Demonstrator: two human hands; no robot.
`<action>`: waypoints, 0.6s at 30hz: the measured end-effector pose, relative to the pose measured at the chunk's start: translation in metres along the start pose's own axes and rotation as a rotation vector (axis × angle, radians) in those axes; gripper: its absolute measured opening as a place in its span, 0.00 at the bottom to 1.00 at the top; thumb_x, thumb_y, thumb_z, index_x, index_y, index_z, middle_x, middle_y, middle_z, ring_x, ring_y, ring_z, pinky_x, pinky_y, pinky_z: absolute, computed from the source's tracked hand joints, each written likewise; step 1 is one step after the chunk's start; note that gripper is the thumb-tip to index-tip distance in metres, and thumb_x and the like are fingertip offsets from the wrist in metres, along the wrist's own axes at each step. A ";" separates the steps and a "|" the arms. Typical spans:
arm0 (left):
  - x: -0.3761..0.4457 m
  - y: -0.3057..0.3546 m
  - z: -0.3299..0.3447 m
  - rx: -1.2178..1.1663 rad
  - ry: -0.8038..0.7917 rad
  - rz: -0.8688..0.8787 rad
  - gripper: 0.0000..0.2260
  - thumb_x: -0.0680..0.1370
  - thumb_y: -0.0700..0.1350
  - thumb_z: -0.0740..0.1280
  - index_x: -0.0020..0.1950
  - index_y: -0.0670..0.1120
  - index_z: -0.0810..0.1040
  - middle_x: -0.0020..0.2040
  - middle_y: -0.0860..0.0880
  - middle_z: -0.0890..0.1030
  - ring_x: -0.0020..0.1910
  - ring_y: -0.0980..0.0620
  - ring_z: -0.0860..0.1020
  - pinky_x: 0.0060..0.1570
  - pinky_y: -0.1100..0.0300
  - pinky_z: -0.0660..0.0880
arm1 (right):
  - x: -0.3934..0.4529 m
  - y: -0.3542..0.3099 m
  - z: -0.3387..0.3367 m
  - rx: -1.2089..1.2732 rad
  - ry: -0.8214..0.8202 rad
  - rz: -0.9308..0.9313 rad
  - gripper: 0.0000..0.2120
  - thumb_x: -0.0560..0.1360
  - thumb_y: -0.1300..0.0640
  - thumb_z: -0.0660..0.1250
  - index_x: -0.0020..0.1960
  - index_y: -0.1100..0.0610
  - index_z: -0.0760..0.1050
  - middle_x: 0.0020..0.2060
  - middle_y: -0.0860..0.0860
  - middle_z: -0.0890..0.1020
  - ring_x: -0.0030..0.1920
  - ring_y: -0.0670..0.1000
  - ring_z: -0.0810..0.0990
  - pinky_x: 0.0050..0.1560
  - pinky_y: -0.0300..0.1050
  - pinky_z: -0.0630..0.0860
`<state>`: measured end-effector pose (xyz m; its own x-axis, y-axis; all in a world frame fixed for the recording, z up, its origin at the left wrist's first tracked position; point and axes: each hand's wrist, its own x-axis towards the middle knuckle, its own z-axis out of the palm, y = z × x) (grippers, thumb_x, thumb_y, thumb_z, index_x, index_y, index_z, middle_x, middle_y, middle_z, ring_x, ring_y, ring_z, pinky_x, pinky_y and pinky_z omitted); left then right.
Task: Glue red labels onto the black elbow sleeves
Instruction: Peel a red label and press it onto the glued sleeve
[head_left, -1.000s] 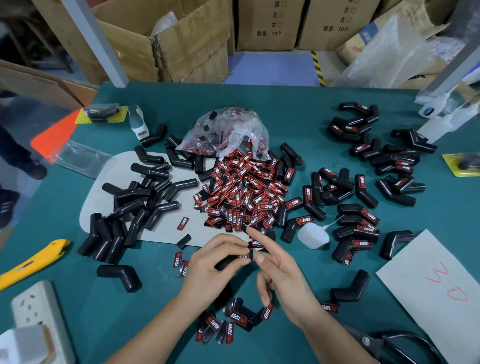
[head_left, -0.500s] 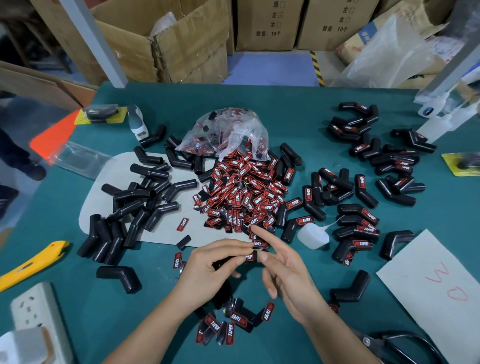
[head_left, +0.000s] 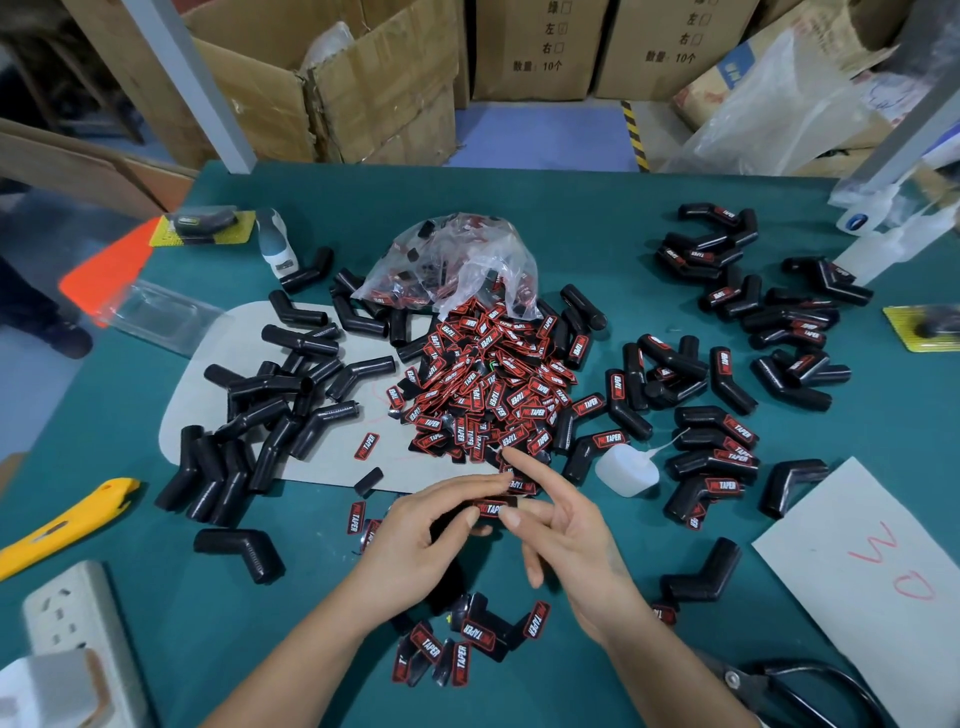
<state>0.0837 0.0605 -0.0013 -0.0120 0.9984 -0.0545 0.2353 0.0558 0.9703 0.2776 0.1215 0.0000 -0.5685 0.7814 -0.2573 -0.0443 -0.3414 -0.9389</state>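
Note:
A heap of red labels (head_left: 488, 384) spills from a clear plastic bag (head_left: 457, 265) at the table's middle. Plain black elbow sleeves (head_left: 270, 410) lie on the left, labelled sleeves (head_left: 717, 441) on the right. My left hand (head_left: 421, 540) grips a black elbow sleeve (head_left: 447, 525), mostly hidden by the fingers. A red label (head_left: 493, 506) lies on its end. My right hand (head_left: 566, 530) pinches that label with thumb and a finger, the other fingers spread straight. A small white glue bottle (head_left: 626, 470) lies just right of my hands.
A yellow utility knife (head_left: 62, 525) and a white power strip (head_left: 78, 639) sit at the left front. Black scissors (head_left: 800, 691) and a white sheet (head_left: 872, 571) lie at the right front. Several labelled sleeves (head_left: 467, 639) lie under my wrists. Cardboard boxes (head_left: 332, 88) stand behind the table.
My hands have shifted slightly away from me. The right hand's fingers have spread wider while the thumb stays on the label at the sleeve's end.

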 end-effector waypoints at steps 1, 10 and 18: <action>0.000 0.001 0.001 -0.016 -0.012 -0.008 0.22 0.85 0.37 0.62 0.74 0.57 0.77 0.70 0.57 0.81 0.70 0.51 0.78 0.63 0.49 0.81 | 0.000 -0.001 0.000 -0.006 0.003 0.002 0.25 0.82 0.61 0.70 0.76 0.47 0.72 0.37 0.58 0.82 0.24 0.46 0.72 0.56 0.38 0.78; -0.001 0.002 0.002 -0.109 -0.017 -0.005 0.29 0.84 0.36 0.63 0.81 0.58 0.64 0.72 0.53 0.80 0.73 0.48 0.76 0.72 0.59 0.70 | -0.001 -0.008 0.009 -0.060 0.033 -0.014 0.28 0.80 0.58 0.70 0.78 0.46 0.68 0.49 0.51 0.89 0.35 0.50 0.84 0.36 0.38 0.75; 0.000 0.006 0.004 -0.228 -0.028 -0.076 0.24 0.84 0.42 0.64 0.80 0.49 0.64 0.68 0.49 0.83 0.72 0.49 0.78 0.72 0.54 0.71 | -0.004 -0.004 0.014 -0.092 0.065 -0.081 0.29 0.82 0.60 0.68 0.72 0.29 0.72 0.48 0.55 0.88 0.42 0.57 0.89 0.41 0.38 0.78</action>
<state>0.0890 0.0605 0.0036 0.0068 0.9912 -0.1324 0.0088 0.1324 0.9912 0.2682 0.1121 0.0078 -0.5116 0.8376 -0.1917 -0.0105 -0.2291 -0.9733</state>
